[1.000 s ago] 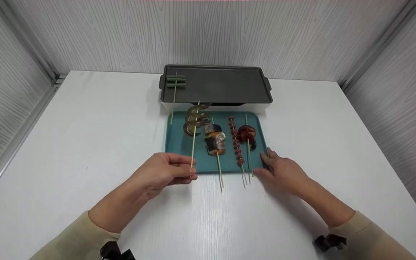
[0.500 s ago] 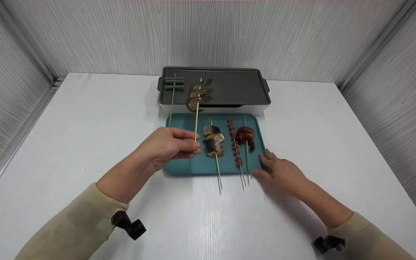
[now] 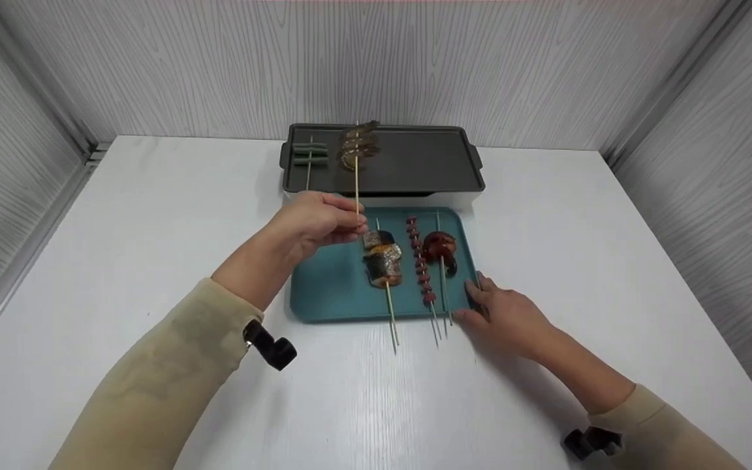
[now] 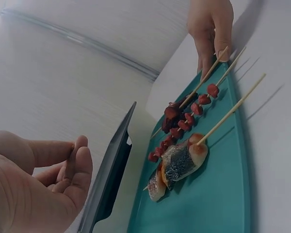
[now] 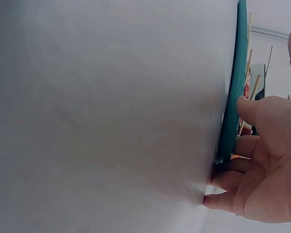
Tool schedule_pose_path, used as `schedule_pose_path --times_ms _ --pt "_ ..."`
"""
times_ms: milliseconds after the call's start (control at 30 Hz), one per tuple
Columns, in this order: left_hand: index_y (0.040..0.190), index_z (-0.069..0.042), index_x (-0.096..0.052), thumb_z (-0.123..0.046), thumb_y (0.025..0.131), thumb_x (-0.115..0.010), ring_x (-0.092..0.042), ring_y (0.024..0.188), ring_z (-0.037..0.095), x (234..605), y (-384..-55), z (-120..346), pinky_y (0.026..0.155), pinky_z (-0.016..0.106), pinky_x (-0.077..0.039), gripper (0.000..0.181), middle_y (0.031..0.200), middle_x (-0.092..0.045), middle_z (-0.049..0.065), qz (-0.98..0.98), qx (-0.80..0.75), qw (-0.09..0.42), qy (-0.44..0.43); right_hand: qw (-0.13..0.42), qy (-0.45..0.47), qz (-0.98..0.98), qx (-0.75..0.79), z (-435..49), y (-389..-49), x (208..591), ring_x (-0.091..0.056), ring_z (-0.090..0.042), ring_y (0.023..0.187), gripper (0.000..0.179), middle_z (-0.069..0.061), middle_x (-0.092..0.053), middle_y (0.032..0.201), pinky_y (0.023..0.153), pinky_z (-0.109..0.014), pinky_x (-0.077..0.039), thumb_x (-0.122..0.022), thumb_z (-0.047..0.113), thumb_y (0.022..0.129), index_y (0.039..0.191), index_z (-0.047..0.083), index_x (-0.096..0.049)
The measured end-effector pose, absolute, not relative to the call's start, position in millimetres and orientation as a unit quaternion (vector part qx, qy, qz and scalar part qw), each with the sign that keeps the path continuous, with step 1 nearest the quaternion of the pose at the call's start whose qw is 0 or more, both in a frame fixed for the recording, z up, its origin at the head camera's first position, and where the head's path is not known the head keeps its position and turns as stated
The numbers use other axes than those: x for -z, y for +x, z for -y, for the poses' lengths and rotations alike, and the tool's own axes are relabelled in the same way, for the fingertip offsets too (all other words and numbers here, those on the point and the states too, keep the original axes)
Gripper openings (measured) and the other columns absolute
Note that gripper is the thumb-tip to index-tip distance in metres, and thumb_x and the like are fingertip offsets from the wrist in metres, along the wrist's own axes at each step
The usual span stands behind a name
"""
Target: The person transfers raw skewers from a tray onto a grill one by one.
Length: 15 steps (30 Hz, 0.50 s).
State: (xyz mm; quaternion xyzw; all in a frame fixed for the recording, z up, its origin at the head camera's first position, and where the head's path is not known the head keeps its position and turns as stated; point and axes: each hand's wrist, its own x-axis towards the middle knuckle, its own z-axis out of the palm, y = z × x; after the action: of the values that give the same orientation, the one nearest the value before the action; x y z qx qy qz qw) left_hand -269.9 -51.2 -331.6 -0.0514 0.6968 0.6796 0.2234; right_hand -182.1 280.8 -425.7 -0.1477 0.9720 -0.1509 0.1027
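Note:
My left hand [image 3: 324, 219] pinches the lower stick of a shrimp skewer [image 3: 358, 147] between thumb and fingers. The shrimp appear over the left part of the dark griddle [image 3: 415, 160]; whether they touch it, I cannot tell. In the left wrist view the skewer is hidden by the hand. My right hand [image 3: 506, 316] holds the near right corner of the teal tray [image 3: 330, 303], its thumb [image 5: 247, 109] against the rim and its fingers around the side. On the tray lie a fish skewer [image 3: 384, 261], a skewer of small red pieces [image 3: 422, 267] and a dark red, glossy skewer [image 3: 441, 248].
A skewer of green pieces [image 3: 311, 155] lies at the griddle's left end, its stick running toward the tray. The griddle stands behind the tray, near the back wall [image 3: 219, 72]. Sticks of the tray's skewers jut over its front edge. White table [image 3: 173, 215] surrounds everything.
My left hand has moved forward and up from over the tray, carrying the shrimp skewer from above the tray to over the griddle. The right hand stays at the tray's corner.

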Motion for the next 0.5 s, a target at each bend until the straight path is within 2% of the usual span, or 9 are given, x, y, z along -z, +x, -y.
schedule_pose_path --times_ms 500 --pt "0.137 0.004 -0.065 0.000 0.103 -0.068 -0.072 0.095 0.018 348 -305 39 0.093 0.033 -0.059 0.034 0.116 -0.070 0.015 -0.696 -0.679 0.212 -0.095 0.099 -0.146 -0.973 0.150 -279 -183 426 -0.049 -0.050 0.141 0.071 -0.034 -0.039 0.160 0.112 -0.058 -0.046 -0.062 0.044 0.107 0.153 -0.010 -0.048"
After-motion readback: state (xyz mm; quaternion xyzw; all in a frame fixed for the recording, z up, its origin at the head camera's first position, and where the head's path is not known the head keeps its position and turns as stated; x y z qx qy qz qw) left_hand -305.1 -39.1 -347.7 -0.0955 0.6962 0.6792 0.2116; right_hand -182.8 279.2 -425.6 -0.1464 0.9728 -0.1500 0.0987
